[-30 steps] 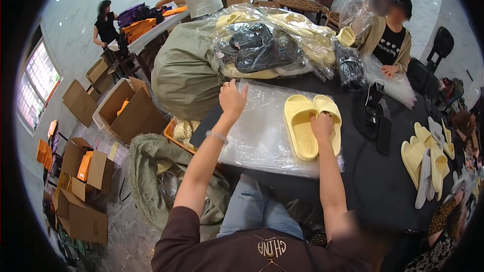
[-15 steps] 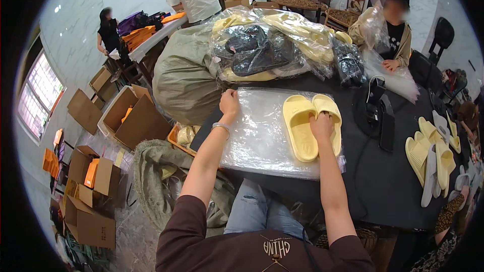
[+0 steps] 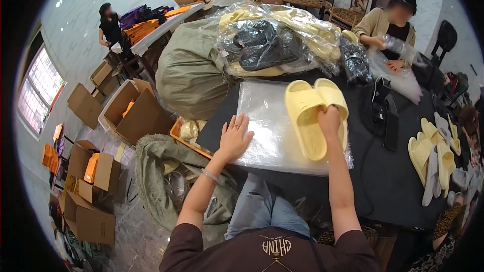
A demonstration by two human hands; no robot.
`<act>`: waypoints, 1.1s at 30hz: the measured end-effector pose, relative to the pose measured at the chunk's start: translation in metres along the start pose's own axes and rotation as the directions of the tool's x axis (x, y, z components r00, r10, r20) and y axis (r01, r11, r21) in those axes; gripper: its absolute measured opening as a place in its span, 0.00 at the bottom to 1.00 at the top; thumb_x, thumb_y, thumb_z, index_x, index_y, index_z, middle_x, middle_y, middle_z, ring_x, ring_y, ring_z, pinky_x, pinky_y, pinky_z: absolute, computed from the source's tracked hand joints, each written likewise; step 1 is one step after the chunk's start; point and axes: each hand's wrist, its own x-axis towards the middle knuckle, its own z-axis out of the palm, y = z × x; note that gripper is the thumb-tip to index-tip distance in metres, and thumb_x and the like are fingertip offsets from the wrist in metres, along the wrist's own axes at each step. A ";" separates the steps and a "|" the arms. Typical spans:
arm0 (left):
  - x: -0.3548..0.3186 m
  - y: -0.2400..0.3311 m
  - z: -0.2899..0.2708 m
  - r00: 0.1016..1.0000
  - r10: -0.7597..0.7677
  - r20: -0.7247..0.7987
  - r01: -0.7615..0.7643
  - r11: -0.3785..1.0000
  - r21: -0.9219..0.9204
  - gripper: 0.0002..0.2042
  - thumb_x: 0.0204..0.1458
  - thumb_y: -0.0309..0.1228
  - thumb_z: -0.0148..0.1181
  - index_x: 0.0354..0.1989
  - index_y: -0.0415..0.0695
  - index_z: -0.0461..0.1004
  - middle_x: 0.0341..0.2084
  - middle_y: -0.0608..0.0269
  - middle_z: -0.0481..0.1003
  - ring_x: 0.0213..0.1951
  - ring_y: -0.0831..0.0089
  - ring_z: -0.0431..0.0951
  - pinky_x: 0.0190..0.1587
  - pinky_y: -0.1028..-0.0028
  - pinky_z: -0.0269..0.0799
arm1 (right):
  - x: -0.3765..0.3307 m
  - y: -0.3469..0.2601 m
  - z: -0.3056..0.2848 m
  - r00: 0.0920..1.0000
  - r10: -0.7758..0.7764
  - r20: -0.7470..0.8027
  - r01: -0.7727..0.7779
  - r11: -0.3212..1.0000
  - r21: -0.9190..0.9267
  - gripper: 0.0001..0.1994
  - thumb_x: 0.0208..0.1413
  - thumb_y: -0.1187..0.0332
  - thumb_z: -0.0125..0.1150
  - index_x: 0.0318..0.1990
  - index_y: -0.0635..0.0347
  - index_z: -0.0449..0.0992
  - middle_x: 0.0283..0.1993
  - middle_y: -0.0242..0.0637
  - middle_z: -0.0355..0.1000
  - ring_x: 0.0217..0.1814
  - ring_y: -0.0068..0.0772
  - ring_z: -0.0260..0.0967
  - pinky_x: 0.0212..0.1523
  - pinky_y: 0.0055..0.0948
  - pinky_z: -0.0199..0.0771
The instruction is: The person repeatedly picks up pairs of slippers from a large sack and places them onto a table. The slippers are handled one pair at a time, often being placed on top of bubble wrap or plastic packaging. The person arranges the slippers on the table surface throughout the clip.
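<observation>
The room had pale walls [image 3: 151,0], and in it stood a black table [image 3: 373,186]. A flat stack of clear bags [image 3: 264,126] lay on the table. The person's left hand [image 3: 235,136] was open, fingers spread, on the left edge of the bags. The right hand [image 3: 330,121] was closed on two yellow slippers [image 3: 307,128], its fingers tucked in where the two met. The slippers were side by side over the right part of the bags, toes pointing away from the person. It was hard to tell if they touched the bags. The hands were well apart.

Behind the bags sat a big wrapped pile [image 3: 272,45], yellow and black. A fat green sack [image 3: 189,68] was behind and to the left of the bags. Far right of the bags lay loose slippers [image 3: 444,163], yellow and gray. Behind the bags, to the right, another person [image 3: 388,27] held clear plastic [image 3: 393,73]. Left of the bags, open brown boxes [image 3: 143,116] stood on the floor [image 3: 136,221].
</observation>
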 end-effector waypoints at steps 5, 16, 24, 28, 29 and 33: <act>0.004 -0.003 0.008 1.000 0.001 0.009 -0.002 0.997 0.076 0.26 0.55 0.47 0.48 0.60 0.48 0.63 0.62 0.59 0.60 0.66 0.59 0.52 0.64 0.54 0.45 | -0.025 -0.076 0.036 0.895 -0.341 0.287 0.326 0.940 0.101 0.15 0.50 0.61 0.56 0.32 0.67 0.76 0.34 0.54 0.74 0.38 0.54 0.72 0.41 0.45 0.72; 0.002 0.003 0.003 0.996 -0.046 -0.074 0.046 0.999 0.005 0.26 0.56 0.48 0.44 0.60 0.48 0.63 0.62 0.57 0.60 0.65 0.57 0.55 0.65 0.55 0.45 | -0.001 -0.086 0.112 0.902 -0.115 0.417 0.157 0.985 -0.069 0.16 0.51 0.60 0.53 0.37 0.65 0.77 0.42 0.52 0.74 0.46 0.54 0.71 0.47 0.47 0.71; 0.002 0.004 0.004 0.997 -0.031 -0.069 0.031 0.999 -0.011 0.29 0.56 0.50 0.44 0.63 0.48 0.59 0.65 0.60 0.55 0.67 0.60 0.51 0.66 0.55 0.44 | 0.068 0.025 0.065 0.979 0.155 0.134 -0.103 0.938 -0.330 0.17 0.53 0.59 0.53 0.40 0.64 0.77 0.44 0.53 0.73 0.50 0.53 0.70 0.49 0.47 0.70; -0.001 0.006 -0.001 0.997 -0.041 -0.060 0.040 0.999 -0.023 0.33 0.53 0.55 0.46 0.63 0.46 0.59 0.66 0.58 0.54 0.67 0.59 0.51 0.66 0.55 0.43 | 0.079 0.063 0.034 0.976 0.212 0.046 -0.179 0.907 -0.381 0.18 0.51 0.59 0.54 0.39 0.68 0.76 0.41 0.57 0.74 0.46 0.56 0.72 0.48 0.47 0.71; -0.001 0.009 -0.004 0.997 -0.039 -0.060 0.037 0.999 -0.024 0.35 0.52 0.57 0.46 0.63 0.45 0.59 0.66 0.57 0.53 0.67 0.59 0.50 0.66 0.55 0.43 | 0.078 0.069 0.028 0.981 0.193 0.020 -0.170 0.903 -0.394 0.18 0.50 0.59 0.54 0.39 0.68 0.76 0.41 0.57 0.74 0.46 0.57 0.72 0.47 0.47 0.71; -0.002 0.011 -0.011 0.999 -0.048 -0.004 0.048 0.999 0.011 0.41 0.48 0.63 0.48 0.65 0.45 0.56 0.67 0.55 0.51 0.68 0.60 0.47 0.67 0.58 0.40 | 0.070 0.042 0.008 0.992 0.121 -0.033 -0.125 0.935 -0.332 0.17 0.49 0.61 0.55 0.36 0.69 0.77 0.38 0.59 0.74 0.43 0.57 0.73 0.44 0.47 0.72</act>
